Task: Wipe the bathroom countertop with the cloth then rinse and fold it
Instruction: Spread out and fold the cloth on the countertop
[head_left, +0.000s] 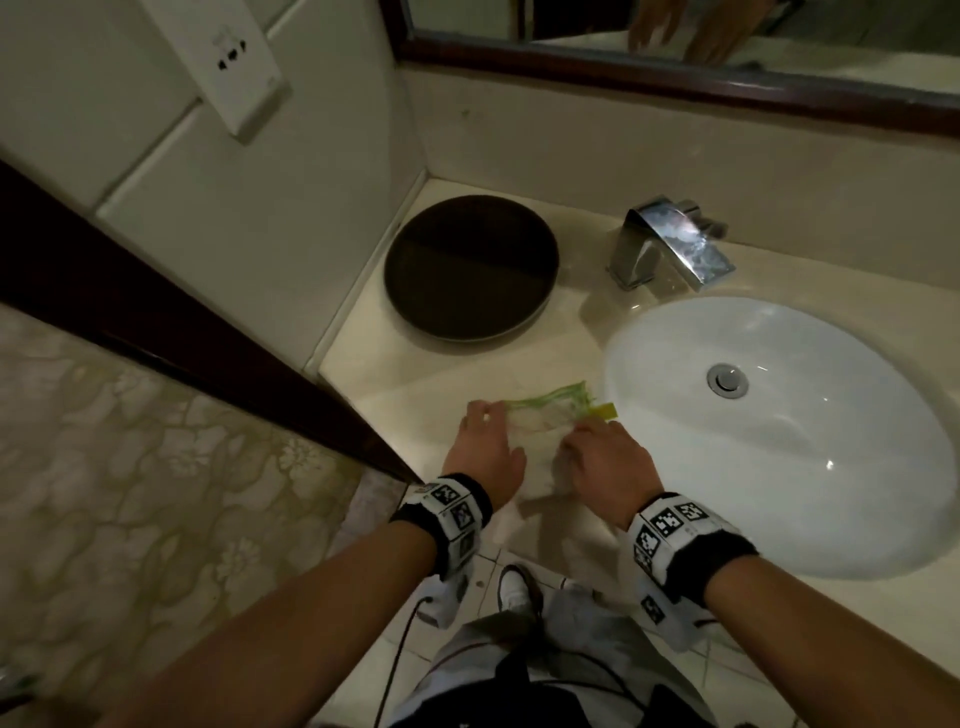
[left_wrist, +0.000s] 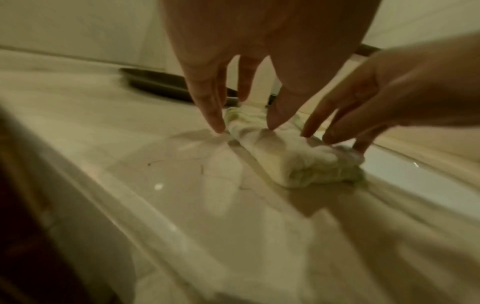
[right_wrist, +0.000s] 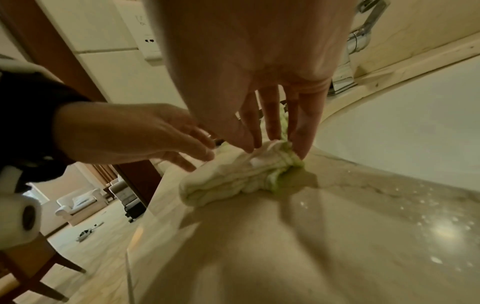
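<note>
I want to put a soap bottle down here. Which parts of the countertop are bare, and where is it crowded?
Bare countertop lies between the dark round tray and the faucet, and in front of the tray, up to the cloth. The front edge is crowded: left hand and right hand both rest fingertips on the cloth, beside the sink.

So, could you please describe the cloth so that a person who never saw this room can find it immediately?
Start at the white sink set in the beige countertop. Just left of its rim, at the counter's front edge, both hands touch a small bundle: the cloth. It is the only soft thing there, whitish with green edging, unlike the dark round plate behind it.
</note>
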